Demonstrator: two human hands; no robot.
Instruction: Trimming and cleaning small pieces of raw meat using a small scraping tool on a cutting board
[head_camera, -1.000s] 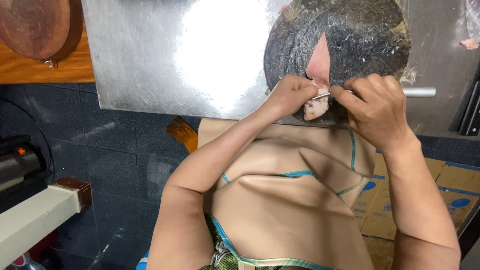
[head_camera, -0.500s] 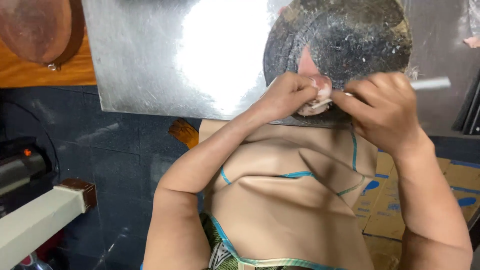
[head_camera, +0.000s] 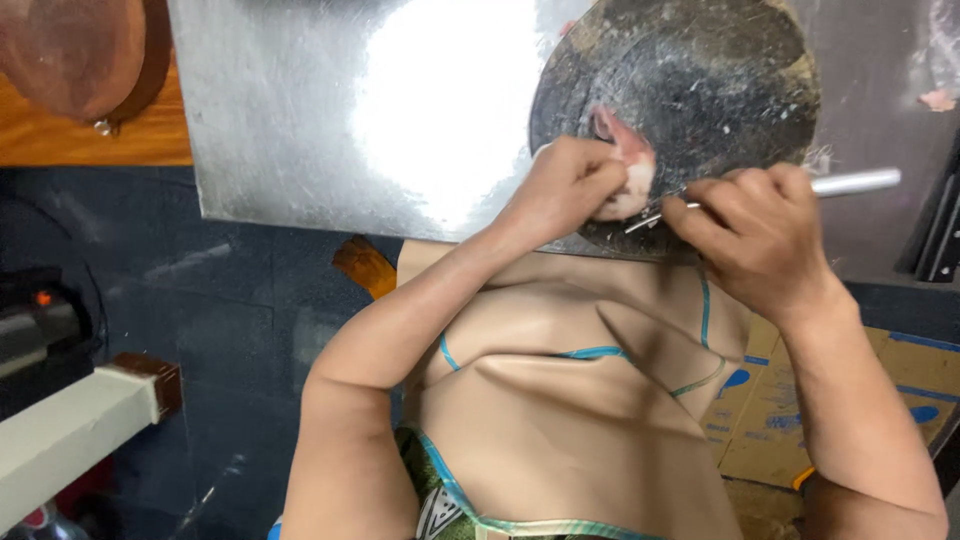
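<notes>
A round dark cutting block (head_camera: 700, 90) lies on a shiny metal table (head_camera: 330, 110). On its near edge sits a small pink and white piece of meat (head_camera: 628, 175). My left hand (head_camera: 565, 185) pinches that piece and holds it down on the block. My right hand (head_camera: 755, 235) grips a thin knife with a silver metal handle (head_camera: 850, 183); its blade tip points left and touches the meat. Part of the meat is hidden behind my left fingers.
A tan apron with blue seams (head_camera: 570, 400) covers my front. A brown round board (head_camera: 70, 55) rests on a wooden surface at top left. A white and black machine (head_camera: 60, 400) stands at lower left. Flattened cardboard (head_camera: 800, 400) lies on the floor at right.
The pink piece stood up as a tall flap before; now it lies lower and folded under my left fingers. My right hand has drawn back to the right, baring more of the knife handle.
</notes>
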